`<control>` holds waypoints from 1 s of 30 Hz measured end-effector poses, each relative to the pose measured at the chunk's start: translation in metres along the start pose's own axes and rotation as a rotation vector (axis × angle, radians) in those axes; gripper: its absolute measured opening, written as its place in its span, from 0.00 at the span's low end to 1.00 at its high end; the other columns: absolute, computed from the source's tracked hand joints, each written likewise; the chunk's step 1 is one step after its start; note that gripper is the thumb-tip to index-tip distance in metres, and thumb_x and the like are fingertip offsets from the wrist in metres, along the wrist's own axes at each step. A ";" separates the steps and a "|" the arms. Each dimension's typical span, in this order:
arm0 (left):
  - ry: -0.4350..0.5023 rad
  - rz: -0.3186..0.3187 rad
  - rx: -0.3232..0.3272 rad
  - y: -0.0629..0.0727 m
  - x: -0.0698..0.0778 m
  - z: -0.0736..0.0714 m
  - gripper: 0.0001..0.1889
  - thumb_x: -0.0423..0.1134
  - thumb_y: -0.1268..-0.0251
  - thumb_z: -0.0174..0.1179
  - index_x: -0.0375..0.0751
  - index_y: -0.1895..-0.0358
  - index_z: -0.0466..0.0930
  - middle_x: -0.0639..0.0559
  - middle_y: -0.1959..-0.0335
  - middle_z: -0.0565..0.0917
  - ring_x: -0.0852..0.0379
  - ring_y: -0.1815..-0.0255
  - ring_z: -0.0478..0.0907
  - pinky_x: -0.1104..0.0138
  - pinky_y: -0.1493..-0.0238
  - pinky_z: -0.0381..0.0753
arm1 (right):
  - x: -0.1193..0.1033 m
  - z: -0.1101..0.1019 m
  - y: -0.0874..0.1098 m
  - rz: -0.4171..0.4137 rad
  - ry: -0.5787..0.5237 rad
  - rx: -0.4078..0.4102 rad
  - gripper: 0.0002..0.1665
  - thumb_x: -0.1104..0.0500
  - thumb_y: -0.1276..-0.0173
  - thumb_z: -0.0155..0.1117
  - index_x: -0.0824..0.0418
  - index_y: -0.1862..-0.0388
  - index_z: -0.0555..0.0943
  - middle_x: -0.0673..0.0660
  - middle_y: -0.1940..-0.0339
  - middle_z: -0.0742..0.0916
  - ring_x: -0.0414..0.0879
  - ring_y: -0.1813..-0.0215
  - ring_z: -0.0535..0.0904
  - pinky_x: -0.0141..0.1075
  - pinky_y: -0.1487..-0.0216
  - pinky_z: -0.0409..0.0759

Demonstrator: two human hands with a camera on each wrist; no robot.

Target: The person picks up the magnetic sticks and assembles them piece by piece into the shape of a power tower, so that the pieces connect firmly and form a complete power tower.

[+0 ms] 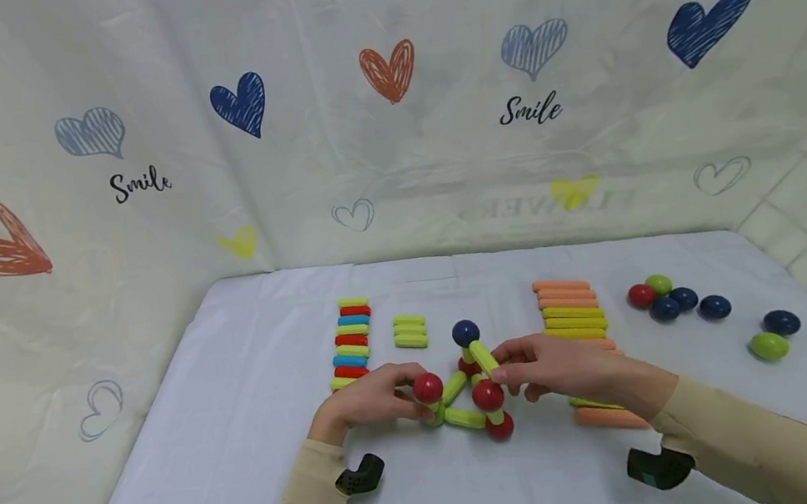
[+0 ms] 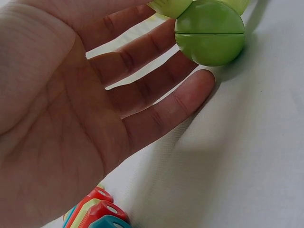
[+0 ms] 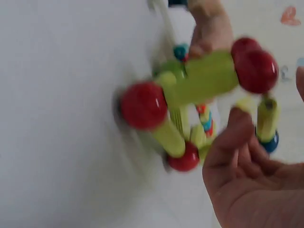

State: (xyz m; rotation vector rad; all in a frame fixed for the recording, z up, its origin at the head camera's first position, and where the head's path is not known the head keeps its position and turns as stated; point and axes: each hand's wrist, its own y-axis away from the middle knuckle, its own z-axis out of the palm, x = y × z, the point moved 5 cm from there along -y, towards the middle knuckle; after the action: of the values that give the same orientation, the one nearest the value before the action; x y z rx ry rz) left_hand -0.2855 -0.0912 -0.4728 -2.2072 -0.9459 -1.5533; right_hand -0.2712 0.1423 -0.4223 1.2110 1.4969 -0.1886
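Note:
A toy frame of balls and yellow-green rods (image 1: 465,418) stands on the table between both hands. My left hand (image 1: 374,398) holds its left corner, where a red ball (image 1: 428,388) tops a short upright and a green ball (image 2: 210,33) forms the base. The fingers reach behind that corner. On the other side my right hand (image 1: 555,364) pinches a slanting yellow-green rod (image 1: 484,357). This rod runs from a dark blue ball (image 1: 465,333) down toward a red ball (image 1: 487,395) on the front upright. Another red ball (image 3: 144,105) sits at the frame's near bottom corner.
Short rods (image 1: 351,340) in several colours line up at left, with a small group of yellow-green rods (image 1: 410,331) beside them. Longer orange and yellow rods (image 1: 570,311) lie partly under the right arm. Loose balls (image 1: 715,307) are scattered at right. A white curtain hangs behind.

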 end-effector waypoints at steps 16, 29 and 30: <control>0.004 -0.017 0.003 0.001 -0.001 0.000 0.14 0.35 0.38 0.67 0.49 0.50 0.80 0.58 0.56 0.83 0.60 0.51 0.77 0.65 0.47 0.77 | -0.006 0.017 0.016 -0.131 0.052 0.168 0.39 0.43 0.37 0.68 0.62 0.33 0.71 0.54 0.56 0.83 0.48 0.52 0.76 0.39 0.54 0.78; 0.005 0.012 0.057 0.013 0.001 -0.019 0.17 0.33 0.32 0.59 0.48 0.42 0.77 0.56 0.47 0.81 0.56 0.45 0.77 0.65 0.44 0.78 | 0.002 0.006 0.021 -0.231 0.043 0.087 0.41 0.48 0.30 0.63 0.66 0.27 0.63 0.56 0.50 0.82 0.50 0.47 0.77 0.41 0.48 0.78; 0.006 0.034 0.094 0.013 0.003 -0.022 0.16 0.33 0.31 0.58 0.46 0.41 0.76 0.54 0.46 0.80 0.55 0.44 0.77 0.65 0.44 0.78 | 0.004 0.004 0.020 -0.235 0.035 0.074 0.41 0.48 0.30 0.62 0.66 0.26 0.62 0.56 0.48 0.82 0.50 0.46 0.77 0.42 0.46 0.79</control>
State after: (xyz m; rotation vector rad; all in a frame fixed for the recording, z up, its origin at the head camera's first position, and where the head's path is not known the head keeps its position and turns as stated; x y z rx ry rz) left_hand -0.2927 -0.1126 -0.4596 -2.1413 -0.9550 -1.4689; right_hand -0.2525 0.1506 -0.4169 1.0987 1.6749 -0.3849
